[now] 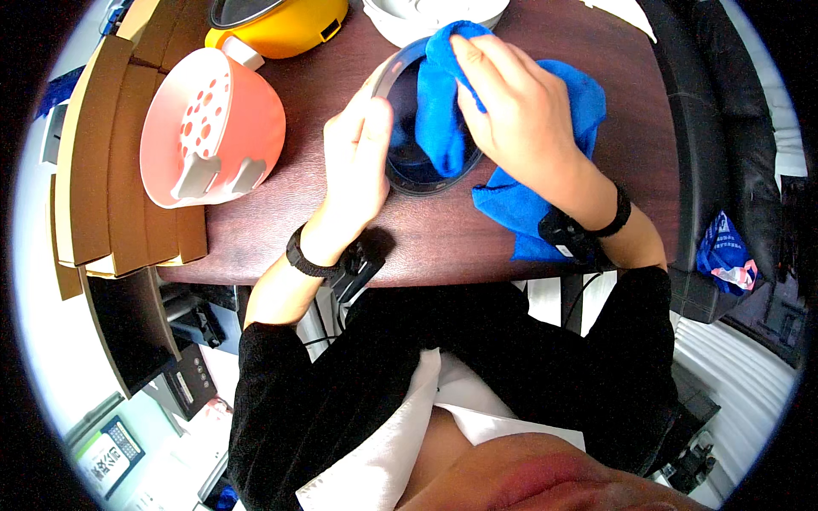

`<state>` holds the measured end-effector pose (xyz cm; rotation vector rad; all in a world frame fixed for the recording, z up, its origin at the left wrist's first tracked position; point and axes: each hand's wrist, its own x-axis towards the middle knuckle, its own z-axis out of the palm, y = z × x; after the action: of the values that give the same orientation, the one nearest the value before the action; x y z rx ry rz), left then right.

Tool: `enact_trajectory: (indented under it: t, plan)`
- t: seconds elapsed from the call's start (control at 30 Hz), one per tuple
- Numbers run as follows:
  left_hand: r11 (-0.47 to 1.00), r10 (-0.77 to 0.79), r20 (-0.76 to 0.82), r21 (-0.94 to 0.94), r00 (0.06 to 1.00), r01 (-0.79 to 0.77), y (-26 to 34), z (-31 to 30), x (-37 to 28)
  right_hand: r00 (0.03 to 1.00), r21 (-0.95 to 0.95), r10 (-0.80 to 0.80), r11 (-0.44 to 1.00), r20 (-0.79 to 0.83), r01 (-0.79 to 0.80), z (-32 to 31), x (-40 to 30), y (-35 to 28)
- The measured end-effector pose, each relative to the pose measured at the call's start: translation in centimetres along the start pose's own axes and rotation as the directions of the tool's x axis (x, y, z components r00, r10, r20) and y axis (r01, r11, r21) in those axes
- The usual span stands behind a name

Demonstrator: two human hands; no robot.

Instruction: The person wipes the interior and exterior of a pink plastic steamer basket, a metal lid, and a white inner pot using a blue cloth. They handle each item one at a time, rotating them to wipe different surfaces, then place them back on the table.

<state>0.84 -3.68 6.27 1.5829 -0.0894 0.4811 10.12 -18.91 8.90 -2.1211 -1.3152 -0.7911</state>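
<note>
My left hand (358,153) grips the left edge of a round, see-through lid (402,140) with a grey rim, thumb on the near face and the other fingers behind it. The lid is tilted up above the brown table (287,249). In my right hand (521,105) is a blue cloth (441,131), pinched over the lid's upper right rim. One part of the cloth hangs across the lid's face; the rest trails under my right wrist onto the table. My right hand and the cloth hide the lid's right side.
To the left stands a pink basket (265,121) with round holes and grey grips. Behind it sits a yellow electric pot (287,32). A white round container (393,22) is at the far edge. Cardboard boxes (96,153) line the left; a black padded seat (696,121) flanks the right.
</note>
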Motion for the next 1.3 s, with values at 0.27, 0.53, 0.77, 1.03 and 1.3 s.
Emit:
enact_trajectory:
  t: [0.27,0.53,0.77,1.03,1.3]
  plan:
    - [0.997,0.048,0.028,0.057,0.998,-0.050,-0.3,0.1,-0.1,0.996,0.059,-0.087,0.995,0.018,0.086,-0.3,0.0,-1.0]
    - [0.996,0.085,-0.019,0.039,0.996,-0.085,0.3,-0.1,0.0,0.999,-0.001,-0.033,0.999,0.010,0.033,-0.4,0.0,-0.1]
    - [0.996,0.069,0.037,0.054,0.997,-0.070,0.1,0.0,-0.3,0.992,0.046,-0.121,0.992,0.036,0.119,-0.9,0.1,-1.0]
    - [0.987,0.119,0.004,0.109,0.993,-0.119,-0.5,-0.3,-0.1,0.999,-0.002,-0.053,0.999,0.011,0.053,-0.3,0.0,-0.5]
    - [0.971,0.148,0.078,0.176,0.986,-0.159,0.0,-0.1,-0.5,0.990,0.038,-0.021,0.999,-0.138,0.027,-0.1,0.2,0.1]
